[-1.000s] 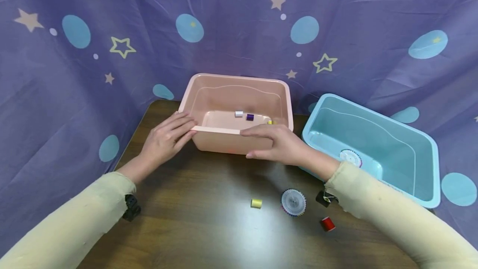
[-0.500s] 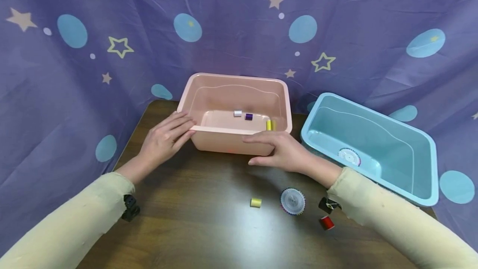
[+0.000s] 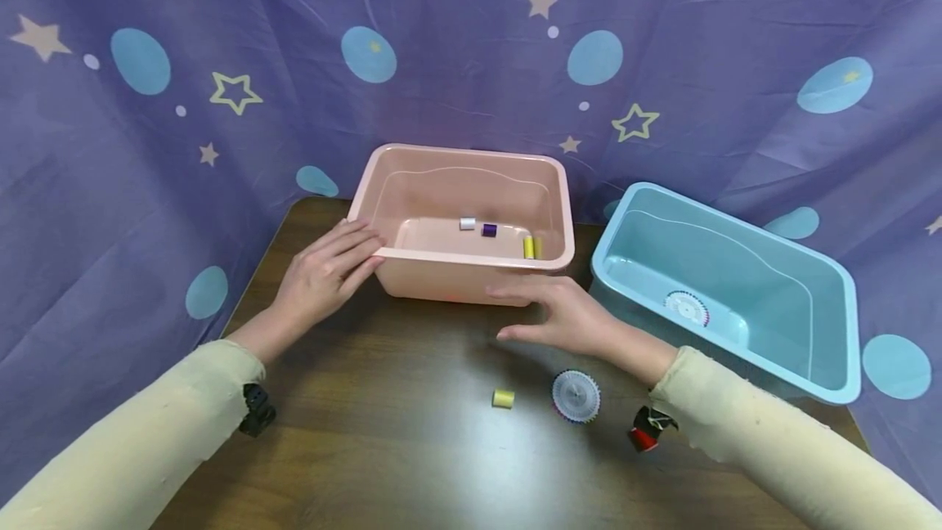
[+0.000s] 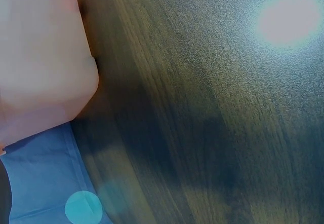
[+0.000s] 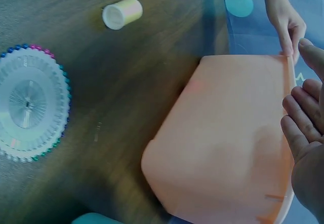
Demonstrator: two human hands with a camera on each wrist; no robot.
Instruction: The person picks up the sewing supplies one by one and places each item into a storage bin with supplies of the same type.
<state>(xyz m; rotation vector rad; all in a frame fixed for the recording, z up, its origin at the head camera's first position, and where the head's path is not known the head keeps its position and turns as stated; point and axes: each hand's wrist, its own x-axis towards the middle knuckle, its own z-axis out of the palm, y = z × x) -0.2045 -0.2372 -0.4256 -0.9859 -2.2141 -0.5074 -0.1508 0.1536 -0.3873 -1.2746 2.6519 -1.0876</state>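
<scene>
Just before the pink tub (image 3: 434, 276), the right hand (image 3: 568, 317) hovers, fingers (image 3: 517, 290) outstretched.

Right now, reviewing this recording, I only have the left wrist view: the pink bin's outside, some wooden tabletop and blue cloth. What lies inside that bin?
Observer: The head view shows three thread spools in the pink plastic bin: white, purple and yellow.
Operator: Is the right hand holding anything?
Observer: No, the right hand has nothing between its fingers and thumb.
Operator: Is there a second bin?
Observer: Yes, a light blue plastic bin, right of the pink one in the head view, with a wheel of ball-headed pins inside.
</scene>
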